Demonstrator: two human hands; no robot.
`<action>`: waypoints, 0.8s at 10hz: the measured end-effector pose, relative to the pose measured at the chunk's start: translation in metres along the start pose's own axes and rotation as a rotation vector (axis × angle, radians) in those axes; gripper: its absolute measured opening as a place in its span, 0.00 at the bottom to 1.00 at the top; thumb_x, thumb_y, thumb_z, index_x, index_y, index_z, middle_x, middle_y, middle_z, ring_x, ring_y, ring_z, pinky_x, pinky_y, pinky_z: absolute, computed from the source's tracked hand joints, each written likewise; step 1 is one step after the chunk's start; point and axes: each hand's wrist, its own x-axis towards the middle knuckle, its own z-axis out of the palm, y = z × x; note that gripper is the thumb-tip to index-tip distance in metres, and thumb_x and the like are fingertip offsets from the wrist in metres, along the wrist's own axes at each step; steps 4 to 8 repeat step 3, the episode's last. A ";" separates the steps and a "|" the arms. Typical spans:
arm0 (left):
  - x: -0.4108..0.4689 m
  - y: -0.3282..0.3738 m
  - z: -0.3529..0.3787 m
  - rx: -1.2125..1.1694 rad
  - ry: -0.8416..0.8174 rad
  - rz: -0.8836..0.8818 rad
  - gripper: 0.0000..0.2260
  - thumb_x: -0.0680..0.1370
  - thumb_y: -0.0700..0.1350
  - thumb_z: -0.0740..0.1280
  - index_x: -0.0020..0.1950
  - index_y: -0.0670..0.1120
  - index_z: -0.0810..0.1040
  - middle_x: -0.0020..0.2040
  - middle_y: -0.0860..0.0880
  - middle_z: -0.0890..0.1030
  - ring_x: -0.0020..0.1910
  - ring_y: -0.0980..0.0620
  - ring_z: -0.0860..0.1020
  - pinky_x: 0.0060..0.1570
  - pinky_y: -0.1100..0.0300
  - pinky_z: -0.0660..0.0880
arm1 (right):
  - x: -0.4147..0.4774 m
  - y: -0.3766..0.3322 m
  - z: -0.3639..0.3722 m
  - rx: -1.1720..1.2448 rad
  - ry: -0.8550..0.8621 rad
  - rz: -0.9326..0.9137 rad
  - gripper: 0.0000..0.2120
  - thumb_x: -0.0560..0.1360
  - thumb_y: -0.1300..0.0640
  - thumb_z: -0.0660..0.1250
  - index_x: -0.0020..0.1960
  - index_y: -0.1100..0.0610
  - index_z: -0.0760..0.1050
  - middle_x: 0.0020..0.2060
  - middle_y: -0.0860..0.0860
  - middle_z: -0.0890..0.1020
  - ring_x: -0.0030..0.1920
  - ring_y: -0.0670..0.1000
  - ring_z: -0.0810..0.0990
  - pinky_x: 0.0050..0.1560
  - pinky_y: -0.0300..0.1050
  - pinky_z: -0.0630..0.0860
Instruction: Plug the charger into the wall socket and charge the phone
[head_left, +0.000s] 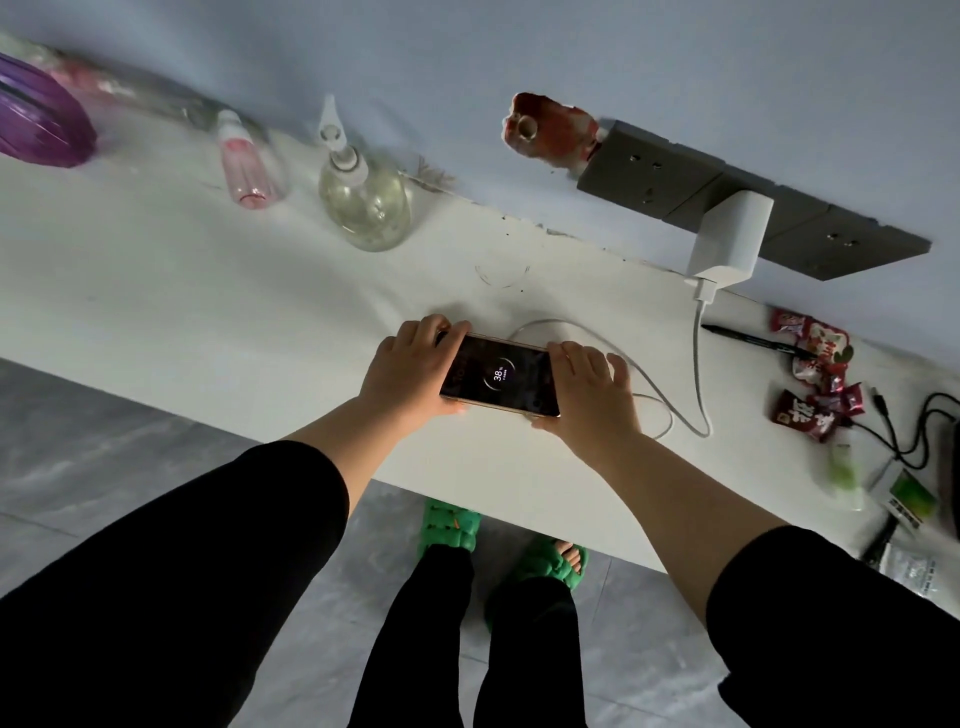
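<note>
A phone (500, 375) with a gold edge lies screen-up on the white counter (208, 312), its lit screen showing a ring and 38%. My left hand (410, 371) grips its left end and my right hand (587, 387) grips its right end. A white charger (730, 236) sits plugged into the grey wall socket strip (675, 179). Its white cable (698, 364) drops from the charger, loops on the counter and runs under my right hand; the plug end is hidden.
A clear pump bottle (363, 200) and a pink spray bottle (248, 166) stand at the back left, beside a purple object (39, 119). Red snack packets (815, 384), a pen (753, 340), black cables (914, 431) and small packets lie at right. A hole in the wall (550, 130) is left of the sockets.
</note>
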 end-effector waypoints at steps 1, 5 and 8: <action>0.002 -0.003 0.005 0.026 -0.013 -0.029 0.46 0.63 0.62 0.74 0.74 0.53 0.55 0.69 0.47 0.64 0.66 0.43 0.66 0.61 0.47 0.69 | 0.001 -0.002 0.002 0.026 -0.012 0.034 0.44 0.70 0.40 0.70 0.76 0.56 0.53 0.72 0.54 0.61 0.71 0.57 0.62 0.71 0.55 0.55; 0.001 0.004 -0.007 0.031 -0.117 -0.055 0.48 0.65 0.61 0.73 0.76 0.51 0.49 0.74 0.46 0.57 0.69 0.42 0.62 0.66 0.47 0.66 | -0.003 -0.001 -0.004 0.052 -0.075 0.046 0.49 0.71 0.39 0.69 0.78 0.55 0.43 0.76 0.54 0.56 0.74 0.56 0.57 0.74 0.55 0.52; 0.001 0.004 -0.007 0.031 -0.117 -0.055 0.48 0.65 0.61 0.73 0.76 0.51 0.49 0.74 0.46 0.57 0.69 0.42 0.62 0.66 0.47 0.66 | -0.003 -0.001 -0.004 0.052 -0.075 0.046 0.49 0.71 0.39 0.69 0.78 0.55 0.43 0.76 0.54 0.56 0.74 0.56 0.57 0.74 0.55 0.52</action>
